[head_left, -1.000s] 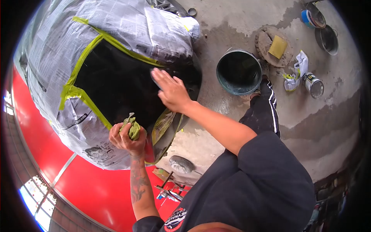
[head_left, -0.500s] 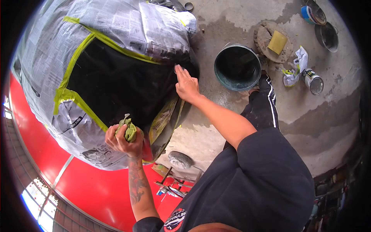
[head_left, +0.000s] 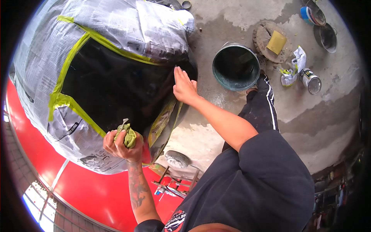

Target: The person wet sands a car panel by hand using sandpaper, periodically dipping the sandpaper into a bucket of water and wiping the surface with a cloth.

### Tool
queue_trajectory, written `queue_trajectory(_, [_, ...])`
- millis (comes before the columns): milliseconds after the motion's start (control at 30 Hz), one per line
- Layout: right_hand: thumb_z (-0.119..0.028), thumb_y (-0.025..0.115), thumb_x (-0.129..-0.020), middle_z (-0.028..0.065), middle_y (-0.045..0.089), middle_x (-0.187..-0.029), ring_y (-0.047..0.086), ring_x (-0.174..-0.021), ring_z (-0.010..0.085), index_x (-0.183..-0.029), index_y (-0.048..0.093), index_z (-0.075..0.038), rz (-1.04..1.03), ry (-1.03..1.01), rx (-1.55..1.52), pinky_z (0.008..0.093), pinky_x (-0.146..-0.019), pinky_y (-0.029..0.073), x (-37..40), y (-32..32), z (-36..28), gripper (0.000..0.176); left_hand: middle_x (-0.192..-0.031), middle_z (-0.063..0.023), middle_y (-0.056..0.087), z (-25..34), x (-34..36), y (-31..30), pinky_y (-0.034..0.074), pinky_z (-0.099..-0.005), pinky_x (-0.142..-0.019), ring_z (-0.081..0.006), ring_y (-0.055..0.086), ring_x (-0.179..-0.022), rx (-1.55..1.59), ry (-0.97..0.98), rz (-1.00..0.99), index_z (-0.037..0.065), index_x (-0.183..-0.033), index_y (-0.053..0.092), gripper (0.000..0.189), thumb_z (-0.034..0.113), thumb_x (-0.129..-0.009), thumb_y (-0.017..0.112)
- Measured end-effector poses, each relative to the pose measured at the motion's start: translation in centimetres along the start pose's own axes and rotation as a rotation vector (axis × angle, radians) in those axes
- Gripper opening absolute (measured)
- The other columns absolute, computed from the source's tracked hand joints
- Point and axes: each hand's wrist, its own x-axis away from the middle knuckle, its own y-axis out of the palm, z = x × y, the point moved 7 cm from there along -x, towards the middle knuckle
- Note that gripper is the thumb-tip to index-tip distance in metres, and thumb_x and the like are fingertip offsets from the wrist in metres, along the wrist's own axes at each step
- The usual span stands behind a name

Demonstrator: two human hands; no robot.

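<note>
A black panel [head_left: 116, 81], bordered by yellow-green masking tape [head_left: 69, 62], shows among newspaper sheets [head_left: 112, 19] wrapped over a car body. My right hand [head_left: 184, 88] lies on the panel's right end, its fingers stretched out and held together against the dark surface. At the panel's lower edge, my left hand [head_left: 123, 146] is closed round a crumpled green cloth [head_left: 129, 137], which bulges out above the fingers.
A dark bucket [head_left: 236, 66] stands on the concrete floor close to my foot. Beyond it, a round slab [head_left: 266, 38] carries a yellow block [head_left: 276, 42]. A tin can [head_left: 311, 82] and crumpled masking paper [head_left: 290, 77] lie farther right. Red bodywork [head_left: 96, 193] extends below.
My right hand has shifted slightly left and down along the panel, its fingers still flat. My left hand keeps its hold on the cloth. The view has moved a little.
</note>
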Motion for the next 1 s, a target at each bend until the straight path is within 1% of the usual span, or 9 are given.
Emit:
queue_trajectory(133, [-0.007,0.046,-0.093,0.0115,0.022,-0.171,0.027,-0.156,0.0366,-0.162,0.023,-0.008,-0.044,0.185,-0.001,0.0700,-0.114,0.028,-2.7,0.0,2.6,0.073,-0.108,-0.0082,0.061,-0.1,0.1,-0.1,0.049,-0.0506,-0.094,-0.0327,0.059,-0.104,0.001,0.010,-0.001,0.015,-0.102,0.064,0.033,0.015,-0.072,0.077])
queue_trajectory(167, [-0.008,0.051,-0.093,0.0090,0.027,-0.169,0.029,-0.154,0.0365,-0.160,0.025,-0.008,-0.056,0.225,-0.016,0.0721,-0.110,0.032,-4.0,0.1,3.9,0.073,-0.108,-0.0084,0.061,-0.2,0.1,-0.2,0.049,-0.0506,-0.094,-0.0328,0.059,-0.103,0.001,0.008,-0.006,0.015,-0.102,0.064,0.033,0.015,-0.072,0.077])
queue_trajectory(467, [-0.009,0.051,-0.093,0.0107,0.029,-0.168,0.025,-0.156,0.0342,-0.159,0.026,-0.003,-0.156,0.233,0.029,0.0660,-0.114,0.031,-3.8,-0.9,2.9,0.070,-0.108,-0.0102,0.062,0.4,-0.3,-0.1,0.047,-0.0491,-0.092,-0.0323,0.059,-0.104,0.024,0.017,-0.021,0.012,-0.105,0.065,0.037,0.006,-0.071,0.079])
queue_trajectory(500, [-0.008,0.053,-0.093,0.0099,0.031,-0.166,0.028,-0.155,0.0348,-0.158,0.029,-0.004,-0.082,0.244,0.040,0.0657,-0.112,0.032,-5.0,-0.4,4.1,0.069,-0.108,-0.0102,0.062,0.3,-0.2,-0.1,0.047,-0.0490,-0.092,-0.0322,0.059,-0.104,0.025,0.022,-0.019,0.012,-0.105,0.065,0.037,0.006,-0.071,0.079])
queue_trajectory(600, [-0.007,0.053,-0.092,0.0099,0.032,-0.165,0.030,-0.154,0.0354,-0.157,0.030,-0.004,-0.003,0.133,0.087,0.0665,-0.112,0.031,-5.1,0.4,5.9,0.069,-0.107,-0.0089,0.062,0.0,0.1,-0.1,0.048,-0.0492,-0.092,-0.0320,0.059,-0.103,0.017,-0.004,-0.012,0.014,-0.103,0.065,0.034,0.012,-0.072,0.078])
queue_trajectory(733, [-0.004,0.055,-0.088,0.0186,0.040,-0.157,0.038,-0.148,0.0354,-0.151,0.034,0.002,-0.017,0.075,-0.044,0.0593,-0.106,0.043,-4.6,0.4,3.3,0.067,-0.106,-0.0082,0.062,-0.1,0.0,-0.2,0.049,-0.0494,-0.093,-0.0319,0.060,-0.103,0.000,0.002,0.018,0.015,-0.102,0.065,0.032,0.014,-0.072,0.078])
queue_trajectory(767, [-0.002,0.055,-0.085,0.0223,0.043,-0.154,0.041,-0.145,0.0354,-0.148,0.035,0.005,0.150,-0.027,-0.063,0.0569,-0.103,0.047,-3.6,1.1,1.8,0.067,-0.107,-0.0082,0.062,0.2,-0.2,-0.2,0.049,-0.0496,-0.093,-0.0321,0.060,-0.103,-0.002,0.001,0.012,0.015,-0.101,0.065,0.032,0.014,-0.071,0.077])
queue_trajectory(900, [0.001,0.051,-0.085,0.0235,0.026,-0.167,0.028,-0.155,0.0374,-0.160,0.023,-0.001,0.082,-0.418,-0.091,0.0605,-0.117,0.033,3.4,-2.1,-7.4,0.080,-0.107,-0.0082,0.062,0.1,0.0,-0.1,0.049,-0.0500,-0.093,-0.0323,0.060,-0.103,0.006,-0.013,0.006,0.015,-0.101,0.065,0.033,0.014,-0.070,0.078])
queue_trajectory(1000, [0.002,0.051,-0.083,0.0149,0.019,-0.172,0.026,-0.157,0.0340,-0.166,0.015,-0.010,0.096,-0.483,0.108,0.0568,-0.121,0.027,3.3,-1.7,-5.8,0.091,-0.107,-0.0081,0.062,-0.1,0.0,-0.3,0.048,-0.0498,-0.093,-0.0322,0.060,-0.103,0.005,-0.006,0.007,0.015,-0.101,0.065,0.034,0.014,-0.069,0.078])
